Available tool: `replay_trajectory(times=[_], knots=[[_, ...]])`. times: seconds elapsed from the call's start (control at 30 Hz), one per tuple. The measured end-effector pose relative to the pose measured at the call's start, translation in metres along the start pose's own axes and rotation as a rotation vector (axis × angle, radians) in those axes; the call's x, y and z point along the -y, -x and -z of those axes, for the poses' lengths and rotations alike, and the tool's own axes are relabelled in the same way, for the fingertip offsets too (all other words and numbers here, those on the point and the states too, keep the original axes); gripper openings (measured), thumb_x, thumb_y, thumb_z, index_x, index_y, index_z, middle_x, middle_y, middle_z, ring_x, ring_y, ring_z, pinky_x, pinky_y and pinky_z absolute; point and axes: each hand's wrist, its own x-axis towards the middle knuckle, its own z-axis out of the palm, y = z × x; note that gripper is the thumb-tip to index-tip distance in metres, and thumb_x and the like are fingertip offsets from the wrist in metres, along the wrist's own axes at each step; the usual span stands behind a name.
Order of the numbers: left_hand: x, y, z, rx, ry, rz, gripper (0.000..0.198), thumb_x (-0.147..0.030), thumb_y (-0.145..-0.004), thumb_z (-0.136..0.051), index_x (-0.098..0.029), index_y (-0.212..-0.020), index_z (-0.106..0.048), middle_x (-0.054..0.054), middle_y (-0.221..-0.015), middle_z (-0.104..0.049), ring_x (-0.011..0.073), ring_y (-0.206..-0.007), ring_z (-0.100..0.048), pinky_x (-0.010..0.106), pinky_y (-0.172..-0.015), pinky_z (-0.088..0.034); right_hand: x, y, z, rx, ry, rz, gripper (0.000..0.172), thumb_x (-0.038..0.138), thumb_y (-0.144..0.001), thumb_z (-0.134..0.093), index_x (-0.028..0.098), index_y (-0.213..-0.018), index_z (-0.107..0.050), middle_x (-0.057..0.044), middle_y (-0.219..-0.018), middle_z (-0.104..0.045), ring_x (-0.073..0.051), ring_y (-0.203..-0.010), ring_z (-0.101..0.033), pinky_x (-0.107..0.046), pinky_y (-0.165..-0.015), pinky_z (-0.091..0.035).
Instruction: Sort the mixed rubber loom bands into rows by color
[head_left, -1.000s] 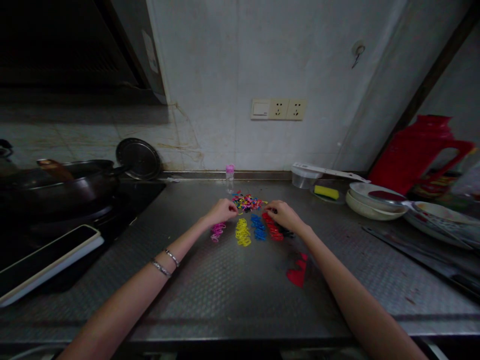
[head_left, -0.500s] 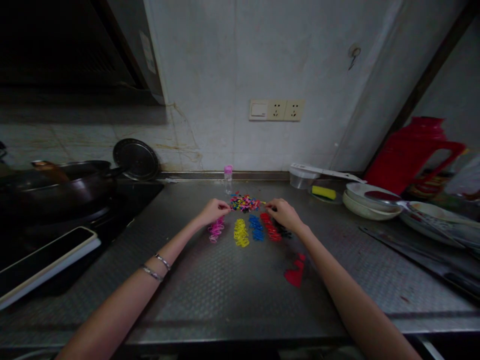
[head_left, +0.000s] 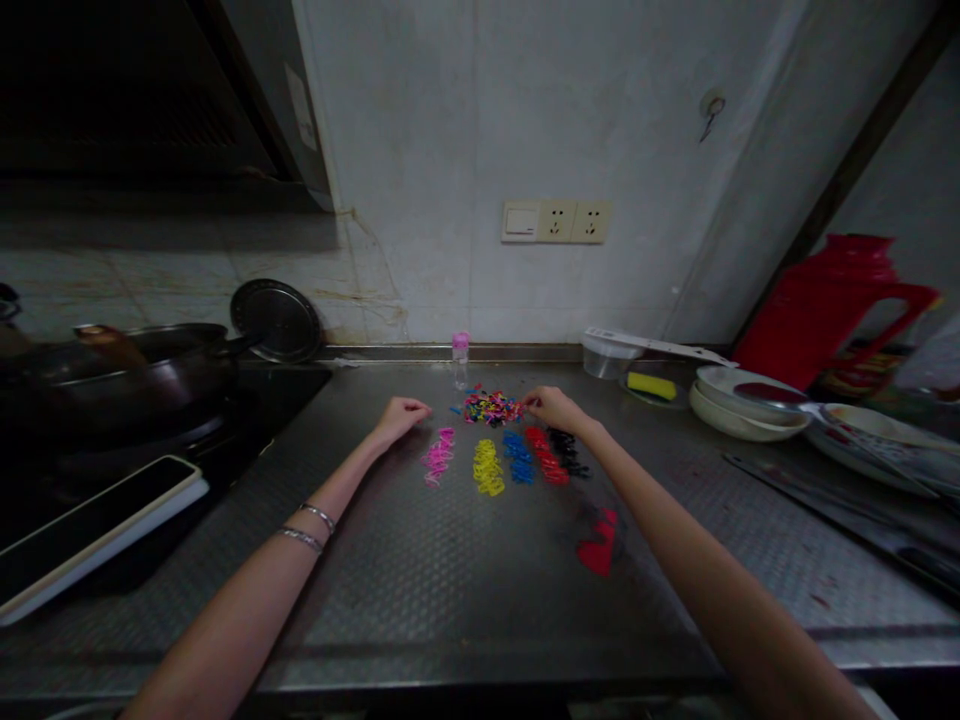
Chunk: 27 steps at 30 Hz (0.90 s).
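A mixed heap of small coloured rubber bands (head_left: 491, 407) lies on the metal counter (head_left: 420, 600). My right hand (head_left: 556, 408) is at the heap's right edge, thumb and fingers pinched together; what sits between the tips is too small to make out. Left of the heap and apart from it, my left hand (head_left: 400, 415) hovers low with its fingertips closed, their contents unclear. Sorted rows in front are pink bands (head_left: 439, 456), yellow bands (head_left: 489, 467), blue bands (head_left: 518, 457), red bands (head_left: 546, 456) and black bands (head_left: 569, 453).
Behind the heap stands a clear bottle with a pink cap (head_left: 460, 350). A red heart-shaped piece (head_left: 598, 545) lies nearer me. To the right are a plastic tub (head_left: 609, 355), yellow sponge (head_left: 651, 387), bowls (head_left: 742, 415) and red jug (head_left: 832, 310). A wok (head_left: 150, 375) sits left.
My left hand has moved left, away from the heap and the pink row. My right hand has shifted slightly back toward the heap, uncovering more of the black row.
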Motion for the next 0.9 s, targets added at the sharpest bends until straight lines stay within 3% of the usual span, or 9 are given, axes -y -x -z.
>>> replay_trajectory(times=[0.2,0.57,0.77,0.9], knots=[[-0.003,0.003,0.001,-0.005,-0.015,0.036,0.025,-0.029,-0.065,-0.057,-0.010,-0.076,-0.070,0.001,-0.054,-0.061,0.0084,-0.047,-0.045,0.019,-0.046,-0.031,-0.006,-0.012,-0.017,0.010,-0.056,0.007,0.029,0.018,-0.071,-0.053,0.019,-0.096,-0.068,-0.003,-0.089,-0.069,-0.014,-0.079,-0.061,-0.018,-0.067,-0.043],[-0.004,0.005,0.001,0.010,-0.010,0.061,0.026,-0.031,-0.066,-0.058,-0.010,-0.077,-0.069,-0.001,-0.047,-0.055,0.0066,-0.040,-0.038,0.020,-0.043,-0.029,-0.004,-0.012,-0.019,-0.023,-0.039,-0.024,0.028,0.017,-0.070,-0.052,0.020,-0.093,-0.068,-0.002,-0.081,-0.068,-0.013,-0.073,-0.060,-0.018,-0.064,-0.041],[-0.002,0.005,0.000,0.001,-0.014,0.047,0.026,-0.030,-0.067,-0.057,-0.010,-0.078,-0.069,0.001,-0.051,-0.058,0.0073,-0.042,-0.041,0.019,-0.043,-0.029,-0.011,-0.010,-0.009,-0.076,-0.107,0.045,0.026,0.019,-0.071,-0.054,0.018,-0.093,-0.068,-0.003,-0.080,-0.068,-0.013,-0.071,-0.059,-0.019,-0.063,-0.042],[0.002,-0.001,0.000,-0.005,-0.020,0.004,0.024,-0.029,-0.066,-0.057,-0.010,-0.075,-0.069,0.002,-0.055,-0.060,0.0082,-0.047,-0.045,0.019,-0.045,-0.031,-0.013,0.006,0.004,-0.088,-0.156,0.125,0.027,0.020,-0.072,-0.053,0.016,-0.094,-0.068,-0.003,-0.079,-0.068,-0.013,-0.071,-0.058,-0.020,-0.064,-0.042]])
